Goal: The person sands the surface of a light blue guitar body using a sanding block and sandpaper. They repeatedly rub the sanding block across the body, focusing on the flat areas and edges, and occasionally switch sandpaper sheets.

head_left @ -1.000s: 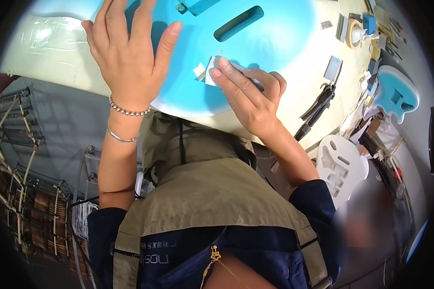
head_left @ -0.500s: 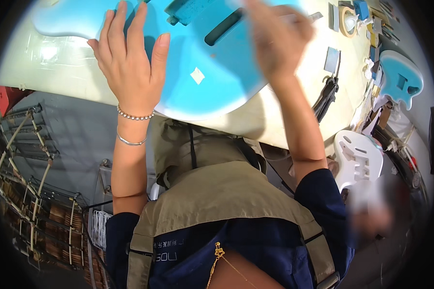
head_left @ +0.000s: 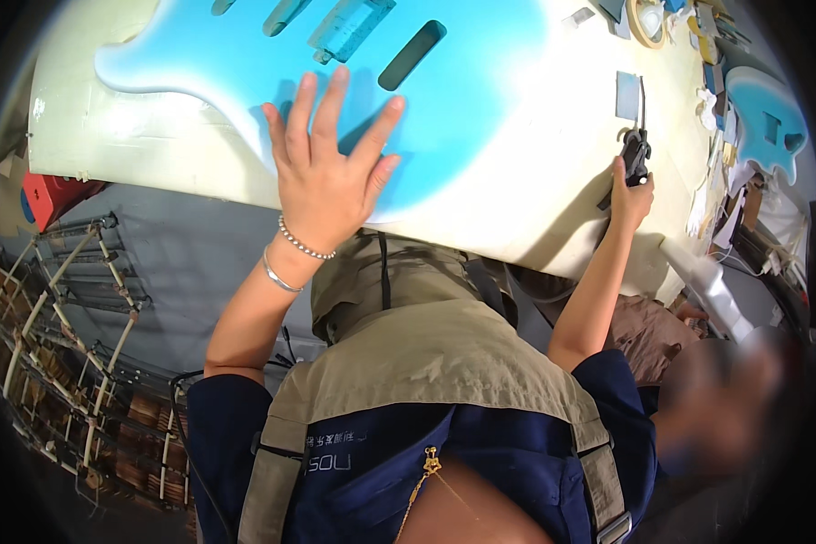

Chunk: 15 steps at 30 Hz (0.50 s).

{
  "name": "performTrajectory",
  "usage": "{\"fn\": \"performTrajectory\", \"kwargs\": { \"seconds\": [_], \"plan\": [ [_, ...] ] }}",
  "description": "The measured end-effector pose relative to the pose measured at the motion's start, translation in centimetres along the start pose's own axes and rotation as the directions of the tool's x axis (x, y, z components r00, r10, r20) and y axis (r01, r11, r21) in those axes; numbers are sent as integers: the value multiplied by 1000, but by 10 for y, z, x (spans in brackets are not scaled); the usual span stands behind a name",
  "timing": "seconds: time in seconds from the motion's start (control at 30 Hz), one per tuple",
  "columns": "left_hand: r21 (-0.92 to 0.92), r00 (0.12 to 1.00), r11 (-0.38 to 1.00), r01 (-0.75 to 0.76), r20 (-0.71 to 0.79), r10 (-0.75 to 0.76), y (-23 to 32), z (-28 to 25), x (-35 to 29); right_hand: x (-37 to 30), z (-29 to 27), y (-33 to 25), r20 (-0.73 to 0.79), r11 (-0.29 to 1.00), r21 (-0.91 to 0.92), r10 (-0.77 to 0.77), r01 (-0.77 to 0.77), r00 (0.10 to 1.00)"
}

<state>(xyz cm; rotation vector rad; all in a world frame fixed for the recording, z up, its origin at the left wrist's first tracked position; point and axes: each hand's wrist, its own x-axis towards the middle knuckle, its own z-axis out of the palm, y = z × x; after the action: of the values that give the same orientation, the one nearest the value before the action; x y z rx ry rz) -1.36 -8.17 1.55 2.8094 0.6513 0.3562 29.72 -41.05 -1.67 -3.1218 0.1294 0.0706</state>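
Observation:
A blue guitar body [head_left: 480, 100] with whitish faded edges lies on the pale table [head_left: 526, 218]. Several cut-out cavities show along its upper part. My left hand [head_left: 322, 172] rests on the body near its close edge, fingers spread, holding nothing. At the table's right side, my right hand [head_left: 633, 198] has its fingers around a black air blow gun [head_left: 637, 154] with a long thin nozzle. The nozzle points away from me, beside a small grey sanding sheet [head_left: 626, 95].
A tape roll [head_left: 646, 23] and small pads crowd the far right. Beyond them stands another blue guitar body [head_left: 764, 122]. A person [head_left: 653, 340] is close by at right, near a white object [head_left: 709, 288]. Left, below the table, are a rack [head_left: 72, 335] and a red object [head_left: 54, 198].
My right hand has moved from above the guitar body to the air blow gun and taken hold of it. My left hand has slid right and nearer. A small pale patch there is now mostly covered.

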Motion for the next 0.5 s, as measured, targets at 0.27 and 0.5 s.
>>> {"fn": "performTrajectory", "kwargs": {
  "seconds": [0.27, 0.5],
  "plan": [
    [112, 985, 979, 171, -3, -172, -2, 3, 8, -27, -5, 21, 122, 918, 335, 181, -212, 976],
    [-59, 997, 996, 69, -32, -71, 8, 16, 23, -143, -110, -79, 234, 780, 330, -613, 532, 755]
  ]
}}
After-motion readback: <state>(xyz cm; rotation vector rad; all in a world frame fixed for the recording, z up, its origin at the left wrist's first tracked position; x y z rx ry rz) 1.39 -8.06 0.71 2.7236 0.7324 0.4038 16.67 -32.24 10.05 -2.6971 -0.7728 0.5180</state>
